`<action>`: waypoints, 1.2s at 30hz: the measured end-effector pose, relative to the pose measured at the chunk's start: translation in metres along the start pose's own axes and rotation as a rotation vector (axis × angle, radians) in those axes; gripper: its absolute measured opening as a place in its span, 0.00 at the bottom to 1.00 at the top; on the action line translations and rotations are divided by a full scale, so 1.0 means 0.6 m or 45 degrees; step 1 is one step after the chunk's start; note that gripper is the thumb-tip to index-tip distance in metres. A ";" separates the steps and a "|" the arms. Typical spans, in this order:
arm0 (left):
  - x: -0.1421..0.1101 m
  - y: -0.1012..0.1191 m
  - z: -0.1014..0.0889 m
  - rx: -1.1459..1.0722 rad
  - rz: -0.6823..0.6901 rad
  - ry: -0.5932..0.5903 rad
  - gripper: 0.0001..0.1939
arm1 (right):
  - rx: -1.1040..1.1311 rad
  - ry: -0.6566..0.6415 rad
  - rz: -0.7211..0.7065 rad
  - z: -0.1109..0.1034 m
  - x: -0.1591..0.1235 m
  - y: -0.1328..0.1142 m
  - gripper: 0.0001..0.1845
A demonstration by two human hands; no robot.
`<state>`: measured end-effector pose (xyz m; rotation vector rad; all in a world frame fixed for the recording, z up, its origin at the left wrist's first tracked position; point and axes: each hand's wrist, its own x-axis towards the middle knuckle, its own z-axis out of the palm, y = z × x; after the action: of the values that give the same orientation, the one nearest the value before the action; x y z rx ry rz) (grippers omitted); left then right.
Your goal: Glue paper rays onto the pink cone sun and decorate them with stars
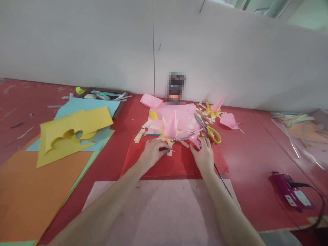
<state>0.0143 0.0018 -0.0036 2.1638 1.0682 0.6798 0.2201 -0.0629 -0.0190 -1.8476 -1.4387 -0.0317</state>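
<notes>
Burn risk at the nozzle.
My right hand grips glue gun, left hand pinches a thin sliver; pink paper cone just beyond nozzle. Slip could burn me or topple it.

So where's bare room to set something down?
Biggest: red tabletop, between the red board and purple power box. Also the pale sheet between the forearms, and a narrow tabletop lane between the green sheet and that board. Crowded: around the near pink cone, with paper strips, glue gun, scissors, left hand and right hand.
</notes>
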 end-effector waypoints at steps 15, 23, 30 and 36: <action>-0.001 0.004 -0.001 -0.018 -0.051 -0.005 0.07 | 0.004 -0.005 -0.030 -0.001 0.001 -0.002 0.13; 0.000 0.001 -0.002 0.016 -0.010 -0.017 0.07 | 0.005 0.007 -0.014 -0.001 0.002 -0.003 0.13; -0.001 0.000 -0.002 0.014 0.008 -0.025 0.07 | -0.027 0.009 -0.004 -0.001 0.003 -0.001 0.14; -0.001 0.003 -0.005 0.034 0.003 -0.036 0.08 | -0.033 -0.025 -0.036 -0.009 0.003 0.000 0.14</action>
<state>0.0130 0.0015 -0.0003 2.1916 1.0658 0.6371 0.2233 -0.0648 -0.0145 -1.8536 -1.4841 -0.0469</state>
